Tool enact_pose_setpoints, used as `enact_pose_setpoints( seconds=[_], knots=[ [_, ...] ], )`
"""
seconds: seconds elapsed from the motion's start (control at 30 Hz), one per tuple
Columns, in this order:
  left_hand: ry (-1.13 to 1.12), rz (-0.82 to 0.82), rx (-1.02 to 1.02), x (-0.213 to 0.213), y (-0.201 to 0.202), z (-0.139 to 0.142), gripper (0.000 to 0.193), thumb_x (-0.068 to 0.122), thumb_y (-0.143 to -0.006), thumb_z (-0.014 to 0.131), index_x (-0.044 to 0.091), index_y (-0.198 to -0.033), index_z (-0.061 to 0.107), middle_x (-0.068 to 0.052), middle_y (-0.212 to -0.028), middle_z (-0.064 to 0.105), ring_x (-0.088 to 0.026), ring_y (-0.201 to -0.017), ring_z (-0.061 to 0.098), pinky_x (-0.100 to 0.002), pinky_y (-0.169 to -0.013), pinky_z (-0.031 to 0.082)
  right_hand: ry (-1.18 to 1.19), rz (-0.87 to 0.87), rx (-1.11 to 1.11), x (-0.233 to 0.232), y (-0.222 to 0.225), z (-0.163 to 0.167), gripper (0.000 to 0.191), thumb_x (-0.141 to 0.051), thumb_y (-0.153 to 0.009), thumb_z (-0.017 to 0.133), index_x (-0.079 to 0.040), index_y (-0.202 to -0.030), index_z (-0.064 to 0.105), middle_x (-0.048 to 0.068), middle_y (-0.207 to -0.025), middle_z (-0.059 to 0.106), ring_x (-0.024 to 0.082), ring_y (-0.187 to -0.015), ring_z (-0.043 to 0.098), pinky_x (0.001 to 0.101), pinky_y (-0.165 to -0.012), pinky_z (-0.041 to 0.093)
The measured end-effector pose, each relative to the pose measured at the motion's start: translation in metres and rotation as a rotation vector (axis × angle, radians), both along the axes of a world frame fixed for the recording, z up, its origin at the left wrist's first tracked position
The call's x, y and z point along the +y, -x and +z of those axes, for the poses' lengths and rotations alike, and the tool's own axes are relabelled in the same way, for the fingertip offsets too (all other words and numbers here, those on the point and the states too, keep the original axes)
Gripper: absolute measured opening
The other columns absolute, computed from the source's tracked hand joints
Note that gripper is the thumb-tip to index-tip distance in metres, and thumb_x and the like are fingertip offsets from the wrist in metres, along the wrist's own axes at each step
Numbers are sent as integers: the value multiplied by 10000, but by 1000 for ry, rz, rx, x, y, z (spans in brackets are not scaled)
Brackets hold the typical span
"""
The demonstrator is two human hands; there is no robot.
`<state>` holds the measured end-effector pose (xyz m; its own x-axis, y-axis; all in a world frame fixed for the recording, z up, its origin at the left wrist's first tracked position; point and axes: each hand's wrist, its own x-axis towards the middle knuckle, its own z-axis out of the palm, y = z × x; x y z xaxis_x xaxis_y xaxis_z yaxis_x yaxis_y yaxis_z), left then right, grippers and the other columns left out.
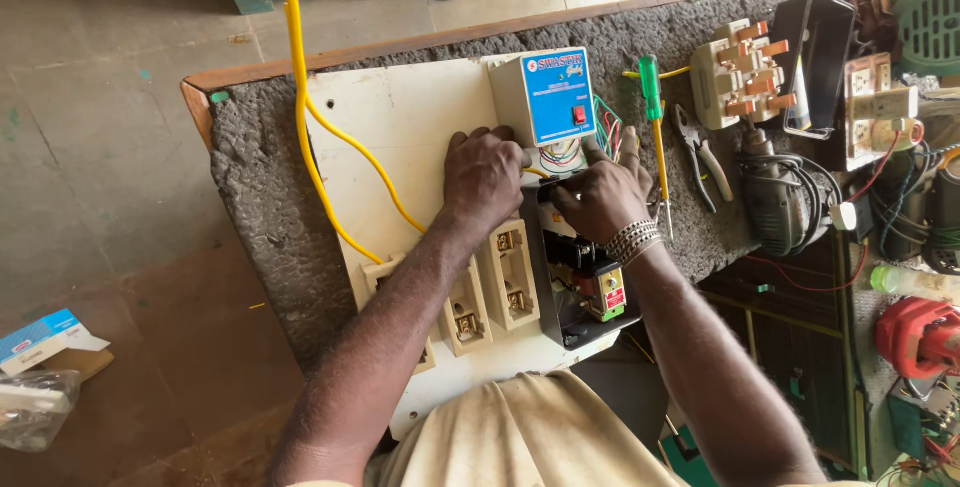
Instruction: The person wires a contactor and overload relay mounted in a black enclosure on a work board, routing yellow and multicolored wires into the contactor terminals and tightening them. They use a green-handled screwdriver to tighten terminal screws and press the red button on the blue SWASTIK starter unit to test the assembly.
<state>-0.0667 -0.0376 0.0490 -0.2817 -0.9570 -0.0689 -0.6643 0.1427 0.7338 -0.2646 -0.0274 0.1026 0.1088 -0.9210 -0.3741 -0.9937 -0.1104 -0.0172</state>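
My left hand (480, 175) lies on a white mounting board (400, 127), fingers pressed against the lower edge of a white and blue control box (545, 97) with a red button. My right hand (602, 195), with metal bangles at the wrist, grips the top of an open black switch unit (580, 292), just under a bunch of coloured wires (562, 155) coming out of the box. Several cream fuse carriers (508, 275) sit on the board below my left wrist. What the fingers pinch is hidden.
A yellow cable (305, 117) loops across the board. A green-handled screwdriver (655, 127), pliers (700, 157), a drill (775, 197), cream switch parts (740, 72) and a black cover (815, 57) lie on the grey bench (260, 197) to the right. A red part (915, 335) sits lower right.
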Motion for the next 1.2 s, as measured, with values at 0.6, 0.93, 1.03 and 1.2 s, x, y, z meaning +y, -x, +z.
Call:
enact_pose_setpoints(
  seconds=[0.6,0.93,1.03,1.2],
  knots=[
    [-98,19,44,2,6,-11,355,-12,-768,750,238,-1008,823,-35,-973,730,-229,-987,644,-439,-1008,440,-327,132,-75,-12,6,30,335,-390,-888,689,-350,-1212,762,67,-1739,55,481,-1535,-180,740,-1186,23],
    [-33,65,15,8,8,1,268,12,-713,774,195,-905,812,-31,-1043,707,-242,-1046,619,-430,-950,421,-417,144,-87,-14,19,23,377,-406,-875,655,-367,-1243,729,122,-1704,-4,448,-1548,-114,687,-1168,49],
    [-87,40,32,13,6,6,345,25,-734,773,254,-988,819,-30,-1028,715,-229,-1024,624,-426,-996,409,-378,180,-138,-16,31,21,343,-406,-928,614,-283,-1218,751,142,-1705,66,390,-1574,-54,580,-1224,24],
    [99,48,-2,27,5,10,345,8,-753,758,260,-976,832,-41,-1027,720,-233,-991,619,-435,-915,413,-298,286,-288,-4,50,17,400,-366,-994,521,-125,-1167,790,206,-1679,204,304,-1621,34,453,-1290,-66]
  ],
)
